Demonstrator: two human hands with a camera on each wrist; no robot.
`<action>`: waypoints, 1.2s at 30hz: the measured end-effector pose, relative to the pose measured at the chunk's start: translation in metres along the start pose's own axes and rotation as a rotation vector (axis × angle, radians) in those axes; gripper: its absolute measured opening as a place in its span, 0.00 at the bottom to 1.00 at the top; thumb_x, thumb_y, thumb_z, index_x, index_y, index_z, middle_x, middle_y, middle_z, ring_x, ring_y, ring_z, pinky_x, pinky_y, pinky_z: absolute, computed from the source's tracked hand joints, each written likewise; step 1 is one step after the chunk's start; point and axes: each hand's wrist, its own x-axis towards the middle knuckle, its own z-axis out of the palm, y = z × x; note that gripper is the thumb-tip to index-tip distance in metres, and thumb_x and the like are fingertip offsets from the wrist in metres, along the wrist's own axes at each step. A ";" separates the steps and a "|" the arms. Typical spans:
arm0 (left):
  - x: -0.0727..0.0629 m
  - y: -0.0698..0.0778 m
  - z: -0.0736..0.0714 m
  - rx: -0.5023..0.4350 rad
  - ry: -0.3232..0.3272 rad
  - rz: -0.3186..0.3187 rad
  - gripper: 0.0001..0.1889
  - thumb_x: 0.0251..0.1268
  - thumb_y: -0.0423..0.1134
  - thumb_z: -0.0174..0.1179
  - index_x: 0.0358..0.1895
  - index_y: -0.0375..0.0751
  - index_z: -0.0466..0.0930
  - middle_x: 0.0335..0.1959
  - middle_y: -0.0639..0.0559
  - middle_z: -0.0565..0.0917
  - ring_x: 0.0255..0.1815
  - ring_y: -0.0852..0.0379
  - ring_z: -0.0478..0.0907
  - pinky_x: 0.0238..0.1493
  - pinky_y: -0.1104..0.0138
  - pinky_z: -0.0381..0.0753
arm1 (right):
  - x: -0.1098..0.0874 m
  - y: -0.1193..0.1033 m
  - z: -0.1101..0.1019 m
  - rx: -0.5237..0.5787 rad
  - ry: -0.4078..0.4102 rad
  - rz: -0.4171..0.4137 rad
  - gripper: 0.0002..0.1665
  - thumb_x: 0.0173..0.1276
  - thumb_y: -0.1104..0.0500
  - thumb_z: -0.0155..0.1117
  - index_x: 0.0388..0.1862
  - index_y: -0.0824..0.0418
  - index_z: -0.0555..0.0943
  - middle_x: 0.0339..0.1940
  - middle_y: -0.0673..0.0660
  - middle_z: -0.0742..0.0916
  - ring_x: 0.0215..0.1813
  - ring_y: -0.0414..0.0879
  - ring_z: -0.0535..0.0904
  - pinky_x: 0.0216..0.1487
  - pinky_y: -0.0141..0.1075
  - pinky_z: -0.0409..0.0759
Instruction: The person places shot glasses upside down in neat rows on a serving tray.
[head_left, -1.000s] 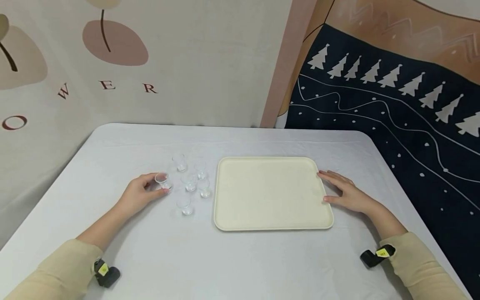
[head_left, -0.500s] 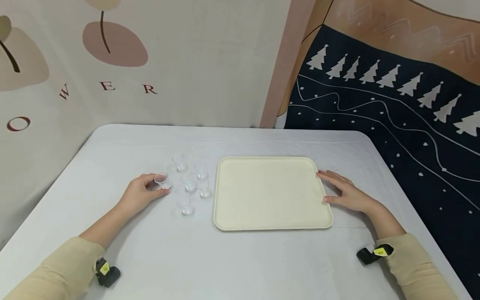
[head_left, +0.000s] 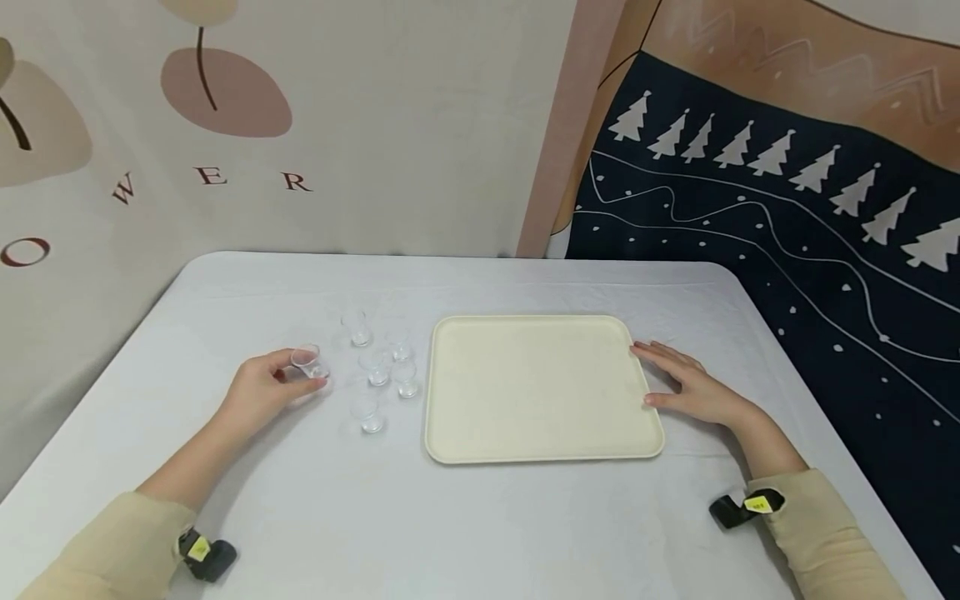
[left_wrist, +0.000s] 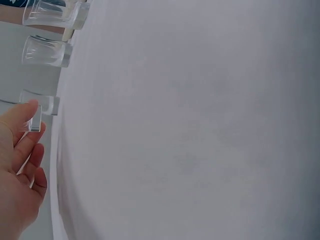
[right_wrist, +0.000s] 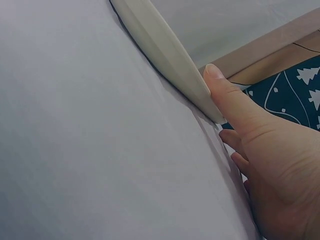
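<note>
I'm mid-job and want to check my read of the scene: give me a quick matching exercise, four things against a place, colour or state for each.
Column one
1. Left hand
2. Right hand
3. Tray
4. Five loose cups

Column two
A. At the right-hand edge of the tray
B. Standing to the left of the tray in the head view
C. Holding a small clear cup
D. Pale cream, lying flat

Right pairs: 1-C, 2-A, 3-D, 4-B

A white-covered table (head_left: 525, 525) stands against a beige wall (head_left: 420, 125).
</note>
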 end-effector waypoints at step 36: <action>-0.014 0.050 -0.007 -0.134 0.227 0.098 0.21 0.54 0.37 0.72 0.51 0.34 0.82 0.32 0.62 0.78 0.32 0.59 0.70 0.30 0.78 0.68 | 0.000 -0.005 0.000 0.008 0.003 0.012 0.47 0.59 0.50 0.71 0.75 0.54 0.61 0.75 0.64 0.60 0.74 0.66 0.45 0.64 0.67 0.38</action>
